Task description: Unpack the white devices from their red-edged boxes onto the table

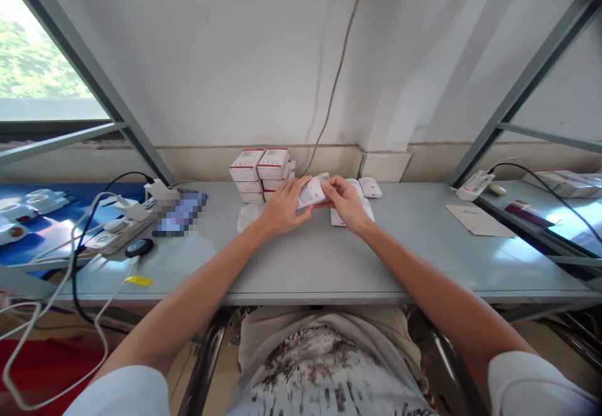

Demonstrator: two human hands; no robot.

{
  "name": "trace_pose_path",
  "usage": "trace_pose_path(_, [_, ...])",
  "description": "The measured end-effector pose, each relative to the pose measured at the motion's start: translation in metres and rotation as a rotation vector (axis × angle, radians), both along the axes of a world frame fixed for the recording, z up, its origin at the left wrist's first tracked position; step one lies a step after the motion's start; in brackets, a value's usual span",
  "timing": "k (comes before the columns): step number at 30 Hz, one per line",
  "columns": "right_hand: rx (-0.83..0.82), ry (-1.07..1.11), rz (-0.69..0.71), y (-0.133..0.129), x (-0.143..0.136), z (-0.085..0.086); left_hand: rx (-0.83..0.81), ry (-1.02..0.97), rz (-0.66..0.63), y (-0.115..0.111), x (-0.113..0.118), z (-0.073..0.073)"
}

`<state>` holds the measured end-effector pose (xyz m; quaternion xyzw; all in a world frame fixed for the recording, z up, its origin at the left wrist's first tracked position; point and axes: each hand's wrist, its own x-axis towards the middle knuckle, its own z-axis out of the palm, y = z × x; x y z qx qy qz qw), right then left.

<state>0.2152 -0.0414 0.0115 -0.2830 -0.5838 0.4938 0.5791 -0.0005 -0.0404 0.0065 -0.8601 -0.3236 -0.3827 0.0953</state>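
Over the middle of the grey table [305, 265], my left hand [283, 208] is closed around a small flat white device [310, 194]. A thin, pale wrapping seems to show at its top edge. Fingers of my right hand [345, 201] pinch the right end of that device. Beneath and beside my right hand lie a few more white devices [370, 187], partly hidden by it. A crumpled clear plastic bag [248, 215] rests to the left of my left hand. Just behind it stand stacked white and red boxes [247, 166], several in all.
On the left are a phone [181, 213], a round black object [139, 248], a power strip [110, 237] and tangled cables [75, 240]. A paper sheet [480, 220] and a white plug-like block [471, 187] lie on the right. Metal frame posts rise at both sides; a wall stands behind.
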Motion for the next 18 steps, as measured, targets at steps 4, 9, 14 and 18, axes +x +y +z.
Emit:
trace_pose_path(4, [-0.028, -0.002, -0.046, 0.001, 0.001, 0.001, -0.052, -0.007, 0.023, 0.001, 0.0, -0.003])
trace_pose_path(9, [-0.042, -0.067, -0.077, 0.003, 0.005, 0.004, 0.008, 0.012, 0.045, 0.003, -0.003, -0.004])
trace_pose_path(14, [0.027, -0.153, -0.068, 0.008, 0.007, 0.001, 0.071, -0.001, 0.081, 0.002, -0.007, 0.0])
trace_pose_path(18, [0.11, -0.231, -0.169, 0.013, 0.01, -0.003, 0.064, -0.001, 0.124, 0.001, -0.009, -0.001])
